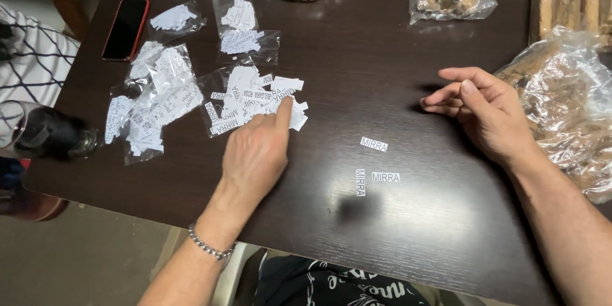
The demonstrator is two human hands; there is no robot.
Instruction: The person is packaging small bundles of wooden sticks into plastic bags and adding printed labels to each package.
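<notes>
White paper slips [258, 103] lying heaped on dark wooden table [382, 44], partly on clear plastic bag. Left hand [255, 153] resting palm down, index fingertip pressing on heap, other fingers curled, gripping nothing. Right hand [481, 111] hovering well apart to right, fingers loosely spread, empty. Three separate slips [376, 166] lying between hands. Red-cased phone [125, 29] sitting far left. Bagged goods [564, 108] lying beside right hand.

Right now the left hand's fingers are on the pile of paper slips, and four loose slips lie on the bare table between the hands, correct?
Not quite: the head view shows three loose slips, not four. The left hand does have its fingers on the pile of paper slips.
</notes>
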